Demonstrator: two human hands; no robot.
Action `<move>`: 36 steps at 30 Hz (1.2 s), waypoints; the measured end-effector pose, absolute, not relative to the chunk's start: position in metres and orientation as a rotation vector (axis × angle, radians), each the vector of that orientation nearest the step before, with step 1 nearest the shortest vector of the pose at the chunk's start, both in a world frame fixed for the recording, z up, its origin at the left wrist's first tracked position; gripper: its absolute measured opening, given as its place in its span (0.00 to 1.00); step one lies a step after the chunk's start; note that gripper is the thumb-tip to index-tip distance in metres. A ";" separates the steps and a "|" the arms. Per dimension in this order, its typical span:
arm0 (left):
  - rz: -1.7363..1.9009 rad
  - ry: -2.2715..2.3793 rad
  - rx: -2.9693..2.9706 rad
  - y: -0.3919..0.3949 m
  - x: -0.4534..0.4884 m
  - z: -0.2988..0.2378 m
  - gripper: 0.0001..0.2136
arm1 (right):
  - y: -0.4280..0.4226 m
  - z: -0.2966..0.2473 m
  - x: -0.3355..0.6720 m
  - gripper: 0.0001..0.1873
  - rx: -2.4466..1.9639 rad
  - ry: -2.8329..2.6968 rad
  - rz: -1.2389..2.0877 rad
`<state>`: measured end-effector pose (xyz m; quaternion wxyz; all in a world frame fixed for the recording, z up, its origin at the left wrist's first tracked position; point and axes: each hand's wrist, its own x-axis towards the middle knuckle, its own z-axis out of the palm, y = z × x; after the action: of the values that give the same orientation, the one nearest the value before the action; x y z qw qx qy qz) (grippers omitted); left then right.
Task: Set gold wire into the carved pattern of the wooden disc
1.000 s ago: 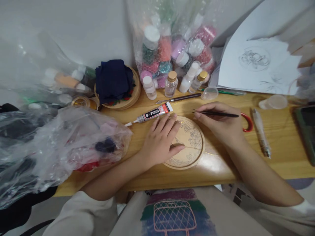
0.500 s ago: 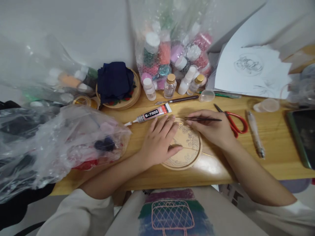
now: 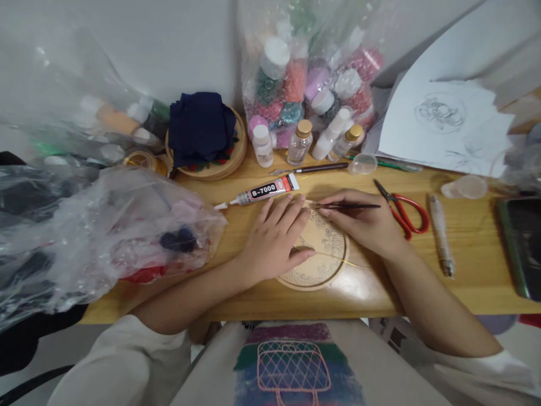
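A round wooden plaque (image 3: 315,276) with line-drawn waves and scrolls lies on the table before me. My left hand (image 3: 273,242) rests flat across its left side with fingers spread. Its thumb touches the plaque near a thin gold wire (image 3: 344,260), which runs out past the right rim. Dark tweezers (image 3: 355,206) are pinched in my right hand (image 3: 367,223), their tips pointing left at the plaque's upper edge. A short bit of gold shows by those tips, too small to make out fully. Just above my left fingers lies a B-7000 glue tube (image 3: 264,190).
Red-handled scissors (image 3: 409,217) and a clear pen-like tool (image 3: 442,237) lie to the right, near a phone (image 3: 522,242). Behind stand small bottles (image 3: 300,144) and a dark-handled tool (image 3: 321,168). A plastic bag (image 3: 127,237) covers the left side.
The whole view has shifted slightly. Both hands keep nearly the same places on the plaque, with the tweezers still at its upper edge.
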<state>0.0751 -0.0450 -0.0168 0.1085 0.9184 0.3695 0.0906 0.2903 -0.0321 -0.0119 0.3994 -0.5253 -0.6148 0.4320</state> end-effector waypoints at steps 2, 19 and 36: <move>0.266 1.089 2.698 -0.045 0.075 -0.016 0.33 | -0.033 -0.012 0.290 0.09 -1.326 -1.539 1.120; 0.232 1.076 2.686 -0.044 0.075 -0.015 0.32 | -0.033 -0.010 0.290 0.07 -1.360 -1.489 1.127; 0.180 1.086 2.691 -0.044 0.075 -0.014 0.32 | -0.035 -0.002 0.287 0.03 -1.424 -1.635 0.932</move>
<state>0.0748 -0.0440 -0.0139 0.1167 0.9193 0.3709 0.0615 0.2866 -0.0346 -0.0019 0.3811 -0.5579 -0.6405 0.3652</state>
